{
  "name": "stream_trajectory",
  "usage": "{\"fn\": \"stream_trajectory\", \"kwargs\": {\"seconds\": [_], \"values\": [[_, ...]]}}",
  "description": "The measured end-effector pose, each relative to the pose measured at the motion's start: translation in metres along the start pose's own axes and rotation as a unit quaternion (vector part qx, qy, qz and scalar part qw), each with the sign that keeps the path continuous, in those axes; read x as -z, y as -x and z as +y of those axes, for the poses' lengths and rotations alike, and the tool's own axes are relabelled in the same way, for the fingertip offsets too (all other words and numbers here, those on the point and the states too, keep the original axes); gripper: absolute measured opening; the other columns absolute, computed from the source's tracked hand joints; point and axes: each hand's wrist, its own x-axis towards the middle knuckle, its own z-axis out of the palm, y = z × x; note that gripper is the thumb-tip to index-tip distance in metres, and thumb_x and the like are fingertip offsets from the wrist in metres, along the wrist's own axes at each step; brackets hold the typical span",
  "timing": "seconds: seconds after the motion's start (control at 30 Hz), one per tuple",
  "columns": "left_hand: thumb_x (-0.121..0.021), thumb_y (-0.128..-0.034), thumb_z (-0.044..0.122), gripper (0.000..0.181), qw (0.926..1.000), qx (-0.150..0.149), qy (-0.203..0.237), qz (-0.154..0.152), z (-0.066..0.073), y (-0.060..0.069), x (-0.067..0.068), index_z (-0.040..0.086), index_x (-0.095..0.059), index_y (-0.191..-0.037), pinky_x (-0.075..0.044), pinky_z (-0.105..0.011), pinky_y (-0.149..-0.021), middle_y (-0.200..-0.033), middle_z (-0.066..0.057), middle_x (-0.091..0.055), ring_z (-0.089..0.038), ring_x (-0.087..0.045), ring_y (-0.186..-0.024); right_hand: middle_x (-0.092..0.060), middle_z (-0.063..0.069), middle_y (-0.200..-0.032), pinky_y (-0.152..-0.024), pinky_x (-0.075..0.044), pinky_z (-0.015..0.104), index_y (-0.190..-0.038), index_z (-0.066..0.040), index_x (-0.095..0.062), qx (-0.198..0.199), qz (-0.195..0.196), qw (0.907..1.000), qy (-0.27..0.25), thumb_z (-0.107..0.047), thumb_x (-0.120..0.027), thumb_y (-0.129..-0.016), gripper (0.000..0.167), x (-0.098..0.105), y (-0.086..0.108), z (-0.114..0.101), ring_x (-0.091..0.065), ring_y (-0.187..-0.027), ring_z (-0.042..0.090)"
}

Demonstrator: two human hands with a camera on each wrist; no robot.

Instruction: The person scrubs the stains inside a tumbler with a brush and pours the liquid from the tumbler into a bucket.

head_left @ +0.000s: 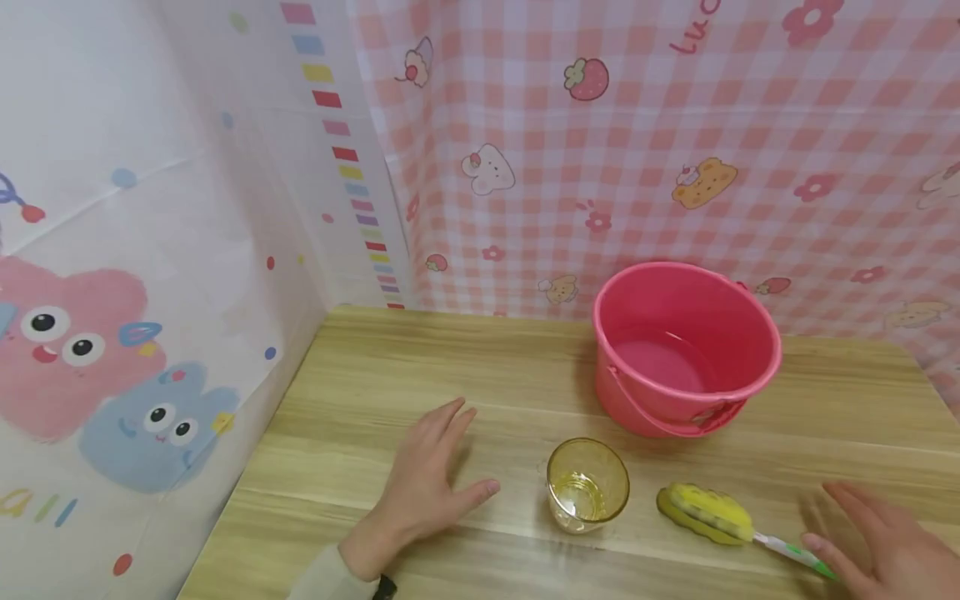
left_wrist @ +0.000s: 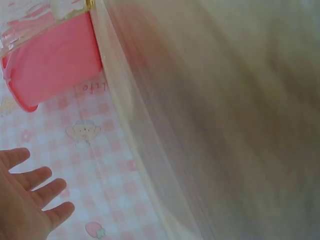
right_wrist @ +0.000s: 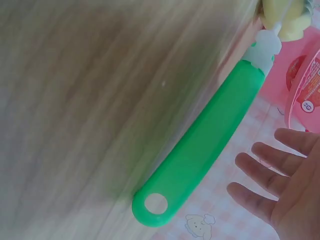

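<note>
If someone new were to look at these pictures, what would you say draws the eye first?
Probably the bright pink bucket, at the back of the wooden table before a pink checked cloth. Nearer the person stand an amber glass and, to its right, a yellow sponge brush lying down. Its green handle dominates the right wrist view.

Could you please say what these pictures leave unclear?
Head view: wrist of the right hand, cut off by the edge.
Head view: underside of the yellow sponge, hidden by its top.
Head view: back of the pink bucket, hidden by its front.
Right wrist view: fine print on the label, too small.
</note>
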Motion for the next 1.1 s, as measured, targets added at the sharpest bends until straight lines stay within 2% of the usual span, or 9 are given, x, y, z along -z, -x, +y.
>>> {"fn": "stream_trajectory", "kwargs": {"seconds": [0.1, 0.27, 0.43, 0.6, 0.83, 0.93, 1.1], "values": [[-0.072, -0.0880, 0.061, 0.086, 0.9998, -0.013, 0.009, -0.010, 0.002, 0.001, -0.003, 0.011, -0.049, -0.154, -0.037, -0.064, -0.115, -0.161, -0.012, -0.043, -0.036, -0.043, -0.145, -0.057, 0.041, -0.125, -0.080, -0.049, 0.075, -0.132, 0.012, -0.057, -0.008, -0.035, 0.9993, 0.011, -0.046, -0.077, -0.093, 0.073, -0.001, -0.001, -0.003, -0.056, -0.107, 0.062], [-0.068, -0.0917, 0.063, 0.085, 0.9987, -0.022, 0.025, -0.039, 0.008, 0.004, -0.007, 0.009, -0.047, -0.155, -0.036, -0.063, -0.116, -0.163, -0.012, -0.042, -0.036, -0.042, -0.146, -0.058, 0.035, -0.132, -0.086, -0.052, 0.070, -0.136, 0.007, -0.060, -0.039, -0.142, 0.9880, 0.048, -0.067, -0.063, -0.095, 0.085, 0.000, -0.003, -0.009, -0.057, -0.114, 0.056], [-0.072, -0.0899, 0.060, 0.088, 0.9964, -0.012, 0.047, -0.069, 0.016, 0.003, -0.009, 0.008, -0.046, -0.156, -0.033, -0.061, -0.119, -0.163, -0.013, -0.041, -0.035, -0.039, -0.148, -0.066, 0.025, -0.120, -0.080, -0.058, 0.062, -0.128, 0.003, -0.068, -0.048, -0.173, 0.9822, 0.053, -0.077, -0.062, -0.089, 0.089, -0.002, -0.004, -0.016, -0.065, -0.105, 0.045], [-0.072, -0.0892, 0.062, 0.092, 0.9925, 0.000, 0.075, -0.097, 0.024, 0.000, -0.012, 0.008, -0.044, -0.158, -0.030, -0.059, -0.121, -0.164, -0.012, -0.039, -0.032, -0.036, -0.151, -0.071, 0.016, -0.112, -0.077, -0.059, 0.059, -0.120, -0.001, -0.073, -0.041, -0.176, 0.9826, 0.043, -0.074, -0.068, -0.087, 0.080, -0.002, -0.005, -0.021, -0.068, -0.100, 0.040], [-0.079, -0.0857, 0.058, 0.100, 0.9819, 0.039, 0.128, -0.134, 0.037, -0.006, -0.014, 0.013, -0.034, -0.163, -0.030, -0.057, -0.122, -0.166, -0.011, -0.038, -0.029, -0.034, -0.153, -0.071, 0.003, -0.104, -0.070, -0.061, 0.049, -0.108, -0.012, -0.076, -0.032, -0.141, 0.9890, 0.031, -0.071, -0.076, -0.083, 0.064, -0.008, -0.001, -0.022, -0.068, -0.090, 0.026], [-0.082, -0.0831, 0.058, 0.104, 0.9772, 0.051, 0.139, -0.152, 0.041, -0.009, -0.016, 0.017, -0.032, -0.164, -0.030, -0.055, -0.123, -0.167, -0.009, -0.036, -0.027, -0.033, -0.153, -0.070, 0.000, -0.101, -0.067, -0.060, 0.044, -0.108, -0.013, -0.076, -0.031, -0.150, 0.9879, 0.026, -0.068, -0.075, -0.085, 0.060, -0.009, -0.002, -0.022, -0.066, -0.086, 0.020], [-0.085, -0.0794, 0.058, 0.109, 0.9720, 0.053, 0.152, -0.171, 0.048, -0.013, -0.019, 0.019, -0.030, -0.165, -0.029, -0.055, -0.123, -0.167, -0.008, -0.035, -0.027, -0.034, -0.153, -0.068, -0.004, -0.097, -0.064, -0.057, 0.038, -0.105, -0.014, -0.076, -0.036, -0.162, 0.9858, 0.027, -0.067, -0.074, -0.086, 0.056, -0.011, -0.002, -0.020, -0.062, -0.081, 0.014]]}}
